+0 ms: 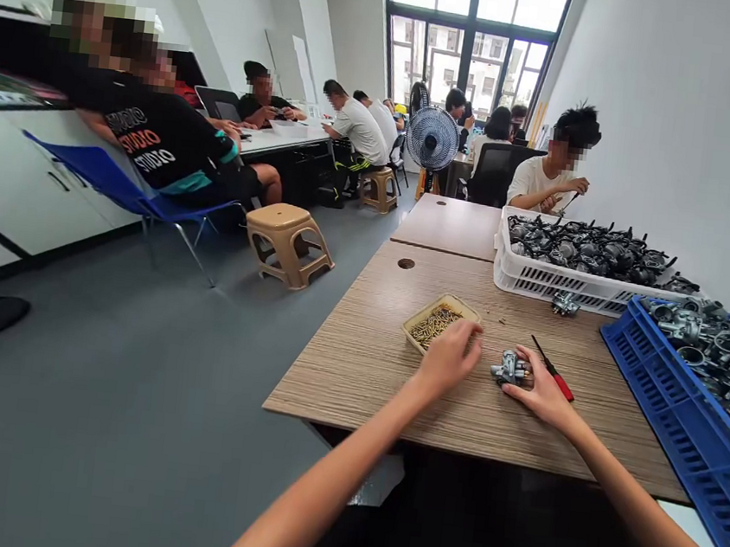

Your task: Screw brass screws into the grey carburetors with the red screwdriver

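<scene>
My left hand [451, 357] is over the near right corner of a small tray [411, 338] of brass jets or screws [436, 323]. Its fingers are curled together, and whatever they may pinch is too small to make out. On the wooden table my right hand [546, 392] grips a silver metal carburetor [510, 369], thumb and fingers around its right side. A screwdriver [562, 383] with a red handle and dark shaft lies just beyond that hand.
A white crate [560, 284] of black-and-silver carburetors stands at the back; one loose carburetor [564, 303] lies before it. To the right a blue crate [672, 393] holds bare carburetor bodies. A co-worker [535, 180] sits behind the white crate. A stool [290, 244] stands left.
</scene>
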A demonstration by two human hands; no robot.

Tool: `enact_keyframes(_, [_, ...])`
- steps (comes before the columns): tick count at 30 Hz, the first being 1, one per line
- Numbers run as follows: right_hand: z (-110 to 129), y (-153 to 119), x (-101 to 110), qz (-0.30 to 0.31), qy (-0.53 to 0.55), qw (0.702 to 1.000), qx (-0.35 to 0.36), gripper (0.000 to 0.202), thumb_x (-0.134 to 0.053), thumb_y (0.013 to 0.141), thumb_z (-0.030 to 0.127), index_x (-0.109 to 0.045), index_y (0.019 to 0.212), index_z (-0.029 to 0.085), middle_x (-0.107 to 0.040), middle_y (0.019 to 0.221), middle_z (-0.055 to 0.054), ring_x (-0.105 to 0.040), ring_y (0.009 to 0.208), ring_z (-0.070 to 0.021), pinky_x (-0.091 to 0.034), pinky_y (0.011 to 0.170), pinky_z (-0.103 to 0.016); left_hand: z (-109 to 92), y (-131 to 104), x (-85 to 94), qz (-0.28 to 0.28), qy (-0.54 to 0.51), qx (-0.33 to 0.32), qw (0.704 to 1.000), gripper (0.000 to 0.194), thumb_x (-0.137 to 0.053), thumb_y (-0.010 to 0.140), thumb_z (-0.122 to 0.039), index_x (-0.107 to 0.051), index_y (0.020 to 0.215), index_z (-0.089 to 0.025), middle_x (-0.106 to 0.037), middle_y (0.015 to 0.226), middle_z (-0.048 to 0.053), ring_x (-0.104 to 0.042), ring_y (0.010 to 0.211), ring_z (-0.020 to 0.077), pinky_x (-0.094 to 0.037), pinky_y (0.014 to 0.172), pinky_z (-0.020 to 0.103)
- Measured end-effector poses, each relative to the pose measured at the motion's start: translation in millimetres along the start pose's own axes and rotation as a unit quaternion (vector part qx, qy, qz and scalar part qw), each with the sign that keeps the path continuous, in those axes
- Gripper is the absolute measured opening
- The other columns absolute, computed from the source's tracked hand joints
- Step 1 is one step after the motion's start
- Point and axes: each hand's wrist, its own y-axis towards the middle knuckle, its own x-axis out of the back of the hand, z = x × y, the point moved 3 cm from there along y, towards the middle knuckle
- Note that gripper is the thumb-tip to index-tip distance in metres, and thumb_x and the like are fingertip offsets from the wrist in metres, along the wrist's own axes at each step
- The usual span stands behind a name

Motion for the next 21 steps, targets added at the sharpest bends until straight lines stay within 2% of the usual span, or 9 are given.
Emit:
enact_keyframes(3, [-3.5,-9.9,8.0,-0.010,-0.006,1.000,-0.005,0.099,-0.086,0.071,0.057,-0.046,0.155,0.023,-0.051,0.158,-0.021,-0.065,0.133,-0.0366,-0.067,0.090,-0.048,33.1,24.0,35.5,0.086,0.124,0.056,0.987,0.018,-0.056,0.098,-0.016,-0.067,0.111,-0.020,-0.073,0.115,0.009,-0.070,0.109,0.0233,-0.057,0.097,0.034])
enact_keyframes(6, [-11.9,-24.8,26.8,-0.070,-0.037,0.997,0.005,0.083,-0.077,0.082,0.062,-0.052,0.150,0.023,-0.055,0.151,-0.021,-0.071,0.122,-0.0346,-0.068,0.078,-0.043,56.2,35.3,51.2,0.195,0.230,0.085,0.950,0.025,-0.054,0.096,-0.012,-0.070,0.113,-0.021,-0.074,0.119,0.009,-0.071,0.112,0.0244,-0.057,0.092,0.031])
enact_keyframes(9, [-25.6,-42.9,51.9,-0.169,-0.074,0.983,0.021,0.059,-0.067,0.090,0.058,-0.061,0.135,0.020,-0.065,0.134,-0.019,-0.075,0.104,-0.0302,-0.066,0.071,-0.039,62.7,37.4,47.8,0.257,0.276,0.074,0.923,0.026,-0.052,0.095,-0.011,-0.073,0.107,-0.022,-0.076,0.117,0.008,-0.072,0.110,0.0236,-0.055,0.090,0.029])
enact_keyframes(13, [-47.1,-69.2,81.2,-0.271,-0.133,0.953,0.026,0.040,-0.061,0.093,0.049,-0.067,0.120,0.020,-0.069,0.119,-0.016,-0.072,0.088,-0.0247,-0.062,0.063,-0.036,60.4,39.3,32.9,0.283,0.295,0.059,0.911,0.024,-0.054,0.093,-0.010,-0.074,0.102,-0.022,-0.077,0.114,0.008,-0.072,0.109,0.0240,-0.054,0.090,0.029])
enact_keyframes(16, [-63.4,-85.0,94.0,-0.308,-0.146,0.940,0.015,0.034,-0.059,0.093,0.045,-0.067,0.114,0.020,-0.070,0.113,-0.015,-0.069,0.081,-0.0225,-0.058,0.059,-0.034,59.7,41.9,25.6,0.299,0.311,0.054,0.901,0.023,-0.053,0.094,-0.010,-0.073,0.101,-0.020,-0.077,0.115,0.011,-0.073,0.108,0.0251,-0.054,0.089,0.030])
enact_keyframes(21, [-84.3,-93.5,99.2,-0.324,-0.103,0.940,-0.025,0.033,-0.059,0.091,0.043,-0.067,0.113,0.020,-0.070,0.113,-0.014,-0.070,0.087,-0.0247,-0.059,0.062,-0.036,60.7,42.2,23.0,0.315,0.327,0.055,0.889,0.024,-0.051,0.096,-0.009,-0.072,0.102,-0.020,-0.077,0.111,0.011,-0.073,0.106,0.0237,-0.053,0.088,0.028])
